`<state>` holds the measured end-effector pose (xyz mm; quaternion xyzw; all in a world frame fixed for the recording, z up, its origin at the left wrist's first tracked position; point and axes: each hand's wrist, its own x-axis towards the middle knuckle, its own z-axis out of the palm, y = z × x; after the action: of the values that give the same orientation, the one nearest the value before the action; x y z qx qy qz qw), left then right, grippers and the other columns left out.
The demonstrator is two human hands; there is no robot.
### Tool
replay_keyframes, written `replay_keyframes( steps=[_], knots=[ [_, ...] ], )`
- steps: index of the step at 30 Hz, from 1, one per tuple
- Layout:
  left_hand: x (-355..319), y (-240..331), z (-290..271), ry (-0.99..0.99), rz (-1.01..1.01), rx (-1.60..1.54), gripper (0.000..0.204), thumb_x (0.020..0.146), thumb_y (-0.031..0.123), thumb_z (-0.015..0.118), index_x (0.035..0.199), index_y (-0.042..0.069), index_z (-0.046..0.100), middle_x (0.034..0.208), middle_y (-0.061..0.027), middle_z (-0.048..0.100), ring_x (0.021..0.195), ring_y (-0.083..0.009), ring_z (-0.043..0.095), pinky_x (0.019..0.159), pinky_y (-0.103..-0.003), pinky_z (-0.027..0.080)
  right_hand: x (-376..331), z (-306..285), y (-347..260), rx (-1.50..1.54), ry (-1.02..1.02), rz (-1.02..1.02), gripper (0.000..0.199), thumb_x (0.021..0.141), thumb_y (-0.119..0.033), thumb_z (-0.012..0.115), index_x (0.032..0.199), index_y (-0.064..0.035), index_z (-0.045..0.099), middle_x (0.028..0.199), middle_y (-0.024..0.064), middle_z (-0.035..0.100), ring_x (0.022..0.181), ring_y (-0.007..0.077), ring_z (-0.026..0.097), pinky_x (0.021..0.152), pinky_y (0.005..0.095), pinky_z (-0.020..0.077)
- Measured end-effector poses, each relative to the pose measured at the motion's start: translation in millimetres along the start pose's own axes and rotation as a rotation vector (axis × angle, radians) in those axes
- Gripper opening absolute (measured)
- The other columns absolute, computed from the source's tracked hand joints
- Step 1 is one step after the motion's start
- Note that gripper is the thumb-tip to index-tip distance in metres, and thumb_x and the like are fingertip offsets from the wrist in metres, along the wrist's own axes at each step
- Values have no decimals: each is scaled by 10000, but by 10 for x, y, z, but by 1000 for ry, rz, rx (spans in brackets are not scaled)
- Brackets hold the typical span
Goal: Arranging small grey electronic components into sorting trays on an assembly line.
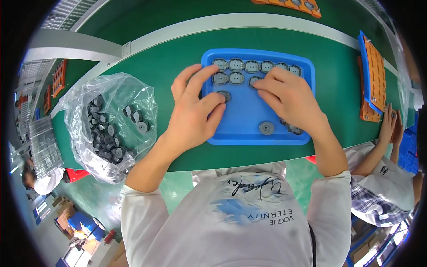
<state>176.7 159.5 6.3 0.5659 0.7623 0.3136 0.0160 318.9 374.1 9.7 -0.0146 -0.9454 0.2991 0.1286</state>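
A shallow blue tray [242, 127] lies in front of me, with rows of small round grey plastic parts [236, 64] along its far side. My left hand [191, 107] reaches over the tray's left edge, thumb and forefinger pinching one grey plastic part [225, 95]. Over the middle of the tray, my right hand [289, 95] grips another grey plastic part [254, 82] by its edge, just right of the second row. One loose grey part [266, 128] rests near the front of the tray. Several more lie at the front right, partly hidden under my right wrist.
Left of the tray, a clear plastic bag [133, 95] holds a heap of similar grey parts [106, 138] on the green table [178, 49]. Orange slotted trays [376, 73] stand at the right, one against a blue tray. Beyond them, a co-worker's hands [390, 122] show at the table edge.
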Motion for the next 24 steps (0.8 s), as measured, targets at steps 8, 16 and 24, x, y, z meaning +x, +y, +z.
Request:
replay_keyframes(
  steps=[8, 16, 24],
  knots=[
    [6, -43, 11, 37, -19, -6, 135, 730, 39, 770, 850, 64, 713, 1384, -143, 546, 1292, -410, 443, 1056, -504, 372, 29, 1, -30, -84, -15, -18, 189, 830, -48, 728, 1016, -78, 748, 869, 66, 641, 751, 264, 657, 662, 367, 538],
    [29, -79, 50, 60, -12, -71, 151, 733, 36, 767, 866, 66, 703, 1357, -137, 556, 1244, -392, 479, 1019, -482, 429, 44, 15, 0, -99, 4, -19, 201, 844, -45, 718, 1042, -74, 737, 914, 78, 659, 754, 265, 669, 658, 343, 544],
    [46, -72, 9, 37, -27, -67, 154, 738, 43, 777, 877, 57, 714, 1361, -136, 562, 1239, -392, 482, 1021, -482, 430, 49, -170, 20, -51, 21, 33, 218, 861, -100, 719, 1074, -57, 701, 967, 99, 680, 829, 291, 675, 738, 377, 544]
  ],
)
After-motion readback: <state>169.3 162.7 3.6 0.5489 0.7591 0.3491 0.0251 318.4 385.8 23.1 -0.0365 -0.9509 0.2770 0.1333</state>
